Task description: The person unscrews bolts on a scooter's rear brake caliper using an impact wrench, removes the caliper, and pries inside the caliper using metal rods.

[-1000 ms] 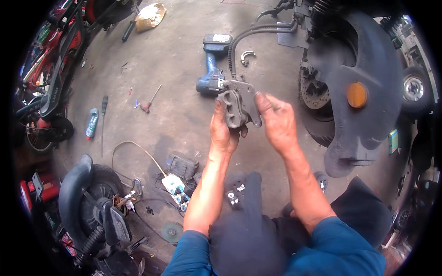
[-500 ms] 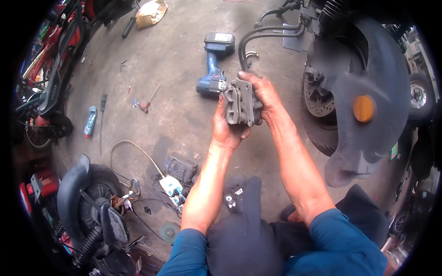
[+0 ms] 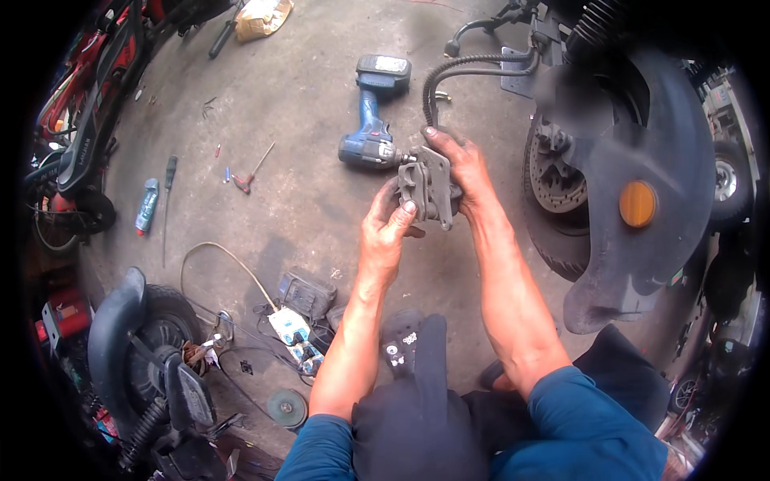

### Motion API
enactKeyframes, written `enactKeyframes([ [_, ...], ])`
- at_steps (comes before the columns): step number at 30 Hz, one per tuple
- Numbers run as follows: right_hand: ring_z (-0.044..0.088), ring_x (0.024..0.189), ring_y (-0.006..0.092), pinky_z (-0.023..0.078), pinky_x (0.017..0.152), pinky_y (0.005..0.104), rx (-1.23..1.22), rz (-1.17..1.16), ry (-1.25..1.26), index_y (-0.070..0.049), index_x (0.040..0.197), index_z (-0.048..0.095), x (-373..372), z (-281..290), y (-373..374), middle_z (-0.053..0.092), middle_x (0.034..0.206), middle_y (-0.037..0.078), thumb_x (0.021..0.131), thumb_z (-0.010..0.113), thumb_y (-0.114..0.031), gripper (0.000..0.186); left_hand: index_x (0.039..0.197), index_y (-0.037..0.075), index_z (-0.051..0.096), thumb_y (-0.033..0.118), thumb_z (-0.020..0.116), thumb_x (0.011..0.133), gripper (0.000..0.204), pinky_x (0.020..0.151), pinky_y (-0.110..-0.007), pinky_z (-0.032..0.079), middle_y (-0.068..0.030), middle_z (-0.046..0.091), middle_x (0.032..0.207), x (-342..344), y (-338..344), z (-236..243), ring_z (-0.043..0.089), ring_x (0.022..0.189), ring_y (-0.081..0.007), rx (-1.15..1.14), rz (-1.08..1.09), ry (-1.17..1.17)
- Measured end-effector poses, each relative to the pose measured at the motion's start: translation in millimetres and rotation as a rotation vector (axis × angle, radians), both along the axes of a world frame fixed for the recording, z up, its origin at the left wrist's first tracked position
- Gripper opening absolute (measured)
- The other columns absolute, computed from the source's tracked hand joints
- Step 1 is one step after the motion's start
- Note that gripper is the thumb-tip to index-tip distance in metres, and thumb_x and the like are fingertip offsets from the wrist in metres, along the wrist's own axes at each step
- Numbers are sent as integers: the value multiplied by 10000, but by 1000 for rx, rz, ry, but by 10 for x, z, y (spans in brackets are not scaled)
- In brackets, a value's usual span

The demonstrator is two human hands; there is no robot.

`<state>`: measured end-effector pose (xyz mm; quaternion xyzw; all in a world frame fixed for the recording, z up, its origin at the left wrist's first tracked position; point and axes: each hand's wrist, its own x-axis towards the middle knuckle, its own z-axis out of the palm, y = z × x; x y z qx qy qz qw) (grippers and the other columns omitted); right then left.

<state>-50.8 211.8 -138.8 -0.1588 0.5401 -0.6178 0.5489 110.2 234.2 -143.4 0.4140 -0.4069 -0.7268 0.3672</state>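
A dull metal brake caliper with a bracket plate (image 3: 437, 188) is held up in both hands. My left hand (image 3: 385, 228) grips its left side from below, thumb on the near face. My right hand (image 3: 468, 172) grips the right side, thumb reaching up to where braided hoses (image 3: 445, 70) meet the caliper. A blue cordless power tool (image 3: 369, 128) with its battery lies on the floor just beyond the caliper, to the left.
A scooter wheel with brake disc (image 3: 552, 184) and black fender (image 3: 670, 200) stands right. A screwdriver (image 3: 168, 180), T-handle wrench (image 3: 245, 180), blue tube (image 3: 147, 207), power strip (image 3: 293, 337), paper bag (image 3: 258, 20) and another wheel (image 3: 160, 337) are around the floor (image 3: 289, 120).
My right hand has shifted from the bracket's right side up toward the hose end. My left hand has lowered its grip, its thumb moving onto the near face of the caliper.
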Motion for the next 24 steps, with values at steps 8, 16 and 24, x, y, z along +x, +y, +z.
enactKeyframes([
  [8,643,777,183,550,712,328,-42,407,-591,-17,1062,598,45,-231,296,650,912,94,855,608,-401,437,1347,-42,381,70,715,807,645,835,-293,502,-108,572,1151,119,311,-117,579,1019,-176,-37,-85,46],
  [16,626,819,202,535,702,342,2,349,-396,5,1056,591,90,-217,252,625,944,117,857,603,-434,482,1262,-63,477,230,713,826,576,710,-266,513,-133,608,1050,490,505,-455,616,911,-176,34,-115,-266],
  [24,515,484,200,416,447,357,213,376,176,-6,852,634,-274,-272,386,571,611,91,813,521,-676,681,1218,-59,508,251,649,858,496,617,-303,509,-162,634,1005,525,383,-544,647,822,-215,260,-45,-259],
])
